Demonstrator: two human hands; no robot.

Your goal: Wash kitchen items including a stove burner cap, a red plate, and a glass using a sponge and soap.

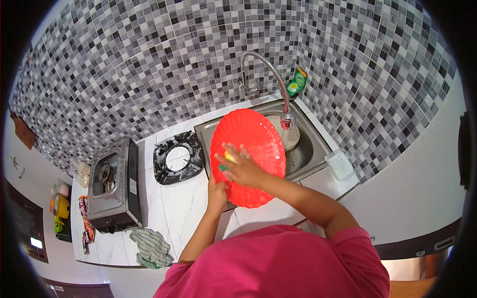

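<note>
From the head camera, looking down at the counter, the person holds a big red scalloped plate [248,154] tilted up over the near edge of the steel sink [313,149]. The left hand [217,196] grips the plate's lower rim from beneath, fingers closed around it. The right hand [241,166] lies flat on the plate's face, fingers spread, pressing a yellow-and-green sponge [227,160] against it. I'd judge the scrubbing is under way and the rinse not yet done: no water shows running from the bendy tap [283,107], whose head hangs just beside the plate's far rim. Another pale dish [290,139] sits in the basin below. To the left a stove ring [176,158] lies on the counter, with a tabletop burner [114,186] and a checked cloth [151,247] farther over.
</note>
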